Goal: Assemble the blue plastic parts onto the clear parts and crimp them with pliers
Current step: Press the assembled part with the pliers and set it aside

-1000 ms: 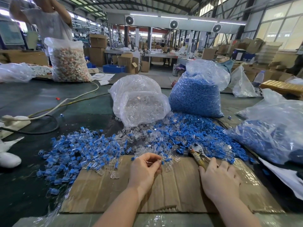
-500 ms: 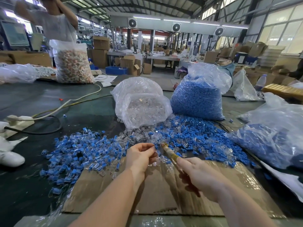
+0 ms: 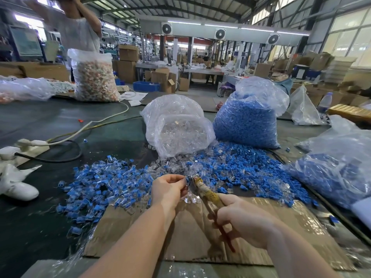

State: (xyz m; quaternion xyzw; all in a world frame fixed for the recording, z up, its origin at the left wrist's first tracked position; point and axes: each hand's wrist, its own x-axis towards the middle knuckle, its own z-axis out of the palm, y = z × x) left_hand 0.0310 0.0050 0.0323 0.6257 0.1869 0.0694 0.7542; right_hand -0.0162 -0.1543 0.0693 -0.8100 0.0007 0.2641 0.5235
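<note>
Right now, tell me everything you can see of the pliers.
The pliers are a worn hand tool with a small grey metal head and long handles, the upper part wrapped in dirty yellowish tape, one red handle end sticking out below the right hand. That hand grips the handles. The tool is held above the cardboard, tilted, head pointing up and left. The head meets a small blue part pinched in the left hand. Whether the head is squeezed closed cannot be told.

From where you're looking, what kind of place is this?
Most likely a factory assembly floor. A bulk bag of blue parts and a bag of clear parts stand on the worktable, stacked cartons fill the hall behind, and ventilation fans hang under a steel roof.
</note>
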